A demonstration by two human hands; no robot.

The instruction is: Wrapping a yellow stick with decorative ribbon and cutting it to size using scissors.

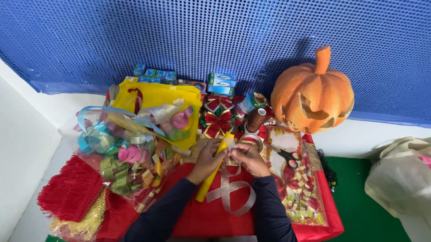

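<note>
both hands meet at centre frame, just below the middle. left hand (pixel 207 157) is curled around the upper part of a yellow stick (pixel 212 170), which runs tilted from lower centre up toward the hands. right hand (pixel 249 159) has its fingertips pressed together, pinching the end of a pale ribbon (pixel 232 190) against the top of the stick. judging by that, the ribbon is only anchored at one end: no turns show on the stick, and the rest hangs loose in about two loops over the red tablecloth (pixel 211 217), so nearly all the wrapping looks left to do. counts, near to far: one red fringe trim (pixel 69 193) at lower left with one gold fringe (pixel 82 221) beneath it; one clear bag of ribbon rolls (pixel 122 148) left of centre, rolls too tangled to count; one printed sheet (pixel 300 187) right of the hands with many small cut paper bits on it, too many to count; one pair of scissors (pixel 287 154) on its upper part; one tape roll (pixel 251 139) just above the right hand; two red bows (pixel 218 114) at upper centre; one brown thread spool (pixel 256 119); one yellow bag (pixel 156 96); a row of small blue boxes (pixel 188 78) behind it, number unclear; one carved pumpkin (pixel 312 96) at upper right; one cloth bag (pixel 409 178) at the right edge.
</note>
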